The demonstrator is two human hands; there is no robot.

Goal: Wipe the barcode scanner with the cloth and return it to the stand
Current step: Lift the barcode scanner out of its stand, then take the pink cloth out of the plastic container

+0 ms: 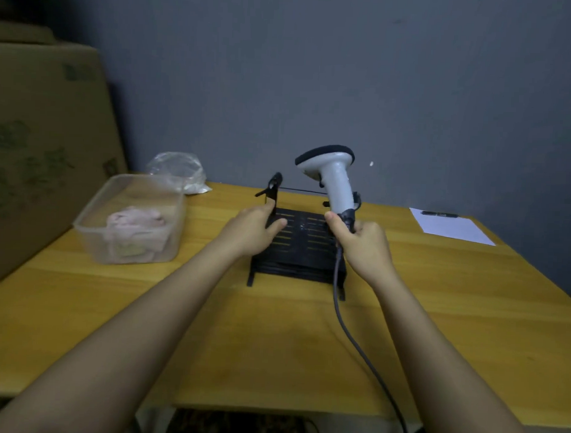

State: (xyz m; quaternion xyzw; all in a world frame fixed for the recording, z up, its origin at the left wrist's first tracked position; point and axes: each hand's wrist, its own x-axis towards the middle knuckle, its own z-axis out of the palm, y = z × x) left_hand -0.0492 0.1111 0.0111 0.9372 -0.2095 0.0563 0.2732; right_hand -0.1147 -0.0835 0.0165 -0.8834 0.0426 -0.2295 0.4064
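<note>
A grey barcode scanner (332,176) stands nearly upright above the black stand (297,246), handle down, head tipped toward the bench's (273,329) far-left corner. The right hand (361,243) grips the handle's base, where the cable (348,332) trails back over the near edge. The left hand (256,230) rests open-fingered on the stand's left side. The cloth (136,227) lies in a clear tub (132,220) near the left edge; bare wood spans the near half.

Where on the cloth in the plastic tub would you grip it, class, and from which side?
Pinch the raised fold at the top of the crumpled cloth, coming straight down: the clear tub walls it in all round and only its top is open.
</note>
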